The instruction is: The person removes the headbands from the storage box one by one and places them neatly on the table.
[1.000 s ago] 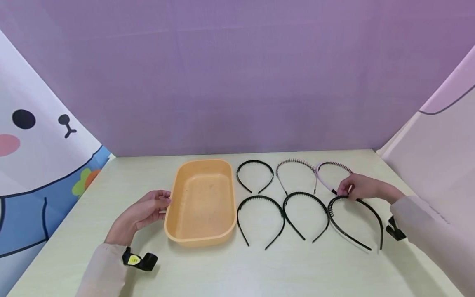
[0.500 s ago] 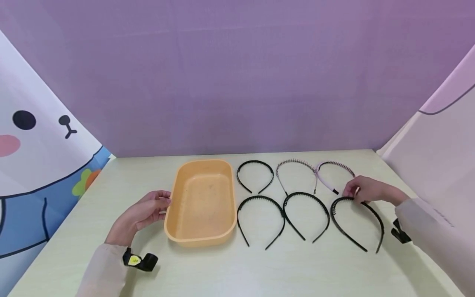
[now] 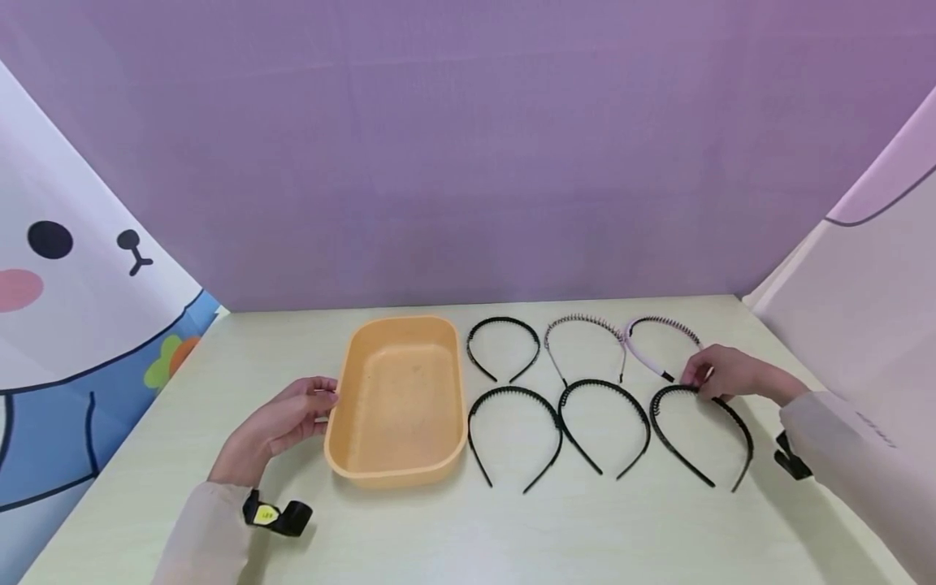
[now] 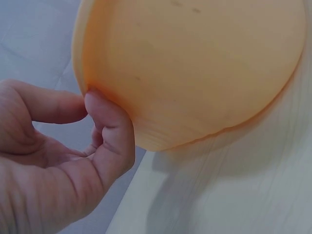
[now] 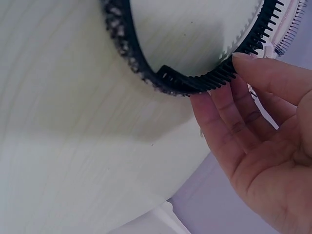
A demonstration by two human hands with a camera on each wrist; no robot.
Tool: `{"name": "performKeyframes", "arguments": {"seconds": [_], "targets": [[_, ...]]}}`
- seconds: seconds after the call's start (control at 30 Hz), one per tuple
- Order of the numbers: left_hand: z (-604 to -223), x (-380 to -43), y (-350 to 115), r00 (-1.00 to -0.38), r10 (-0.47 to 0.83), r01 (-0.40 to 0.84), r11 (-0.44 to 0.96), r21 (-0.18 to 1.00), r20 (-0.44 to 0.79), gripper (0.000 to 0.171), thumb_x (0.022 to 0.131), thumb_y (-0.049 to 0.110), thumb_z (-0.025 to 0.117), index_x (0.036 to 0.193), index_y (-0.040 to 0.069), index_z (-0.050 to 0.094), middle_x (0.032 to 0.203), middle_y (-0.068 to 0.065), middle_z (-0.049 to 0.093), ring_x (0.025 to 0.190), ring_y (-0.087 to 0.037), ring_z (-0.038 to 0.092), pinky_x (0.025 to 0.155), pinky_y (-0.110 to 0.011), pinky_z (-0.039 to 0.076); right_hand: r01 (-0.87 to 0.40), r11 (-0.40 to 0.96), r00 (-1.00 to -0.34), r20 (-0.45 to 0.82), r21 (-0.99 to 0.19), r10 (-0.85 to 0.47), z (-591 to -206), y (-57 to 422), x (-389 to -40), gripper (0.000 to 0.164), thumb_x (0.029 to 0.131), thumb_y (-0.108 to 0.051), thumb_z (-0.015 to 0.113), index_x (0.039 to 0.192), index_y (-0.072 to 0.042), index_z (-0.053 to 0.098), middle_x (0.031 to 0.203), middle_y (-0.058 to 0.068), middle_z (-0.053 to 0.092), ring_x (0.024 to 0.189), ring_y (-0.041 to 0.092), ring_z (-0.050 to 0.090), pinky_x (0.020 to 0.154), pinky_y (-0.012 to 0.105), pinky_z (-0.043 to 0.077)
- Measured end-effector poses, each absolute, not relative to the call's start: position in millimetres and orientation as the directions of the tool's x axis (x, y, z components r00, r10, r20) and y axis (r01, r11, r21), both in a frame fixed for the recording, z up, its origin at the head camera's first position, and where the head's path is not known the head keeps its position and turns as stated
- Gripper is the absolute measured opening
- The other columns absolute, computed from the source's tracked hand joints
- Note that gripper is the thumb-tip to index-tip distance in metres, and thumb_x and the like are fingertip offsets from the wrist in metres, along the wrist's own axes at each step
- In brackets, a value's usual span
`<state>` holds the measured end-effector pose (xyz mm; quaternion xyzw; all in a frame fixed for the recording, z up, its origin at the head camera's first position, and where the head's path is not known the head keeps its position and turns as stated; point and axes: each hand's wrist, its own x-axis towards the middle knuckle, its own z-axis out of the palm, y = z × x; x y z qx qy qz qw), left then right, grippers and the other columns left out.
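Observation:
At the near right of the row, my right hand (image 3: 720, 372) pinches the top of a black toothed headband (image 3: 740, 431) between thumb and fingers. Its two ends point toward me. In the right wrist view the same headband (image 5: 129, 58) shows speckled decoration outside and comb teeth inside. My left hand (image 3: 292, 414) holds the left rim of an orange plastic basin (image 3: 395, 474), thumb and fingertips at the edge. The left wrist view shows those fingertips close against the basin wall (image 4: 141, 126). Nothing lies inside the basin.
Beside the basin lie more headbands: black ones (image 3: 504, 318) (image 3: 515, 390) (image 3: 601, 382), a thin pale spiky one (image 3: 585, 318) and a lilac one (image 3: 643, 357) just beyond my right hand. A purple backdrop (image 3: 468, 162) rises behind the table (image 3: 512, 536).
My right hand has shifted slightly right, the pinched headband swinging a little so its ends lie further left. The left hand and basin stay in place.

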<state>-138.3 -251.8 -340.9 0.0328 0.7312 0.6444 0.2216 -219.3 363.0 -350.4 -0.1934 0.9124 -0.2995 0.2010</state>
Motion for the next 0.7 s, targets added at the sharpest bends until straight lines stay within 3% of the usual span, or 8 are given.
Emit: {"name": "performKeyframes", "arguments": {"seconds": [0.27, 0.5, 0.7], "targets": [[-342, -140, -247, -0.917, 0.267, -0.25, 0.196, 0.948, -0.297, 0.04, 0.093, 0.007, 0.044, 0.126, -0.01, 0.029, 0.098, -0.005, 0.055, 0.078, -0.011, 0.058, 0.07, -0.026, 0.053, -0.283, 0.776, -0.852, -0.225, -0.563, -0.473, -351, 363, -219, 0.019, 0.071, 0.006, 0.066, 0.09, 0.003, 0.063, 0.079, 0.006, 0.06, 0.063, 0.006, 0.052, 0.05, 0.024, 0.046], [-342, -140, -248, -0.93, 0.236, -0.23, 0.228, 0.946, -0.283, 0.046, 0.09, 0.007, 0.046, 0.128, -0.009, 0.025, 0.092, -0.004, 0.054, 0.075, -0.011, 0.056, 0.067, -0.026, 0.053, -0.288, 0.769, -0.83, -0.251, -0.571, -0.498, -344, 362, -223, 0.018, 0.074, 0.005, 0.065, 0.092, 0.004, 0.063, 0.079, 0.006, 0.061, 0.056, 0.004, 0.047, 0.049, 0.021, 0.04], [-339, -146, -254, -0.947, 0.184, -0.182, 0.373, 0.91, -0.265, 0.044, 0.095, 0.015, 0.047, 0.127, -0.008, 0.027, 0.089, -0.004, 0.051, 0.079, -0.013, 0.052, 0.069, -0.027, 0.053, -0.277, 0.791, -0.843, -0.257, -0.546, -0.472, -330, 359, -228, 0.014, 0.079, 0.001, 0.061, 0.093, 0.003, 0.062, 0.078, 0.005, 0.06, 0.055, 0.004, 0.044, 0.049, 0.022, 0.039]]}}
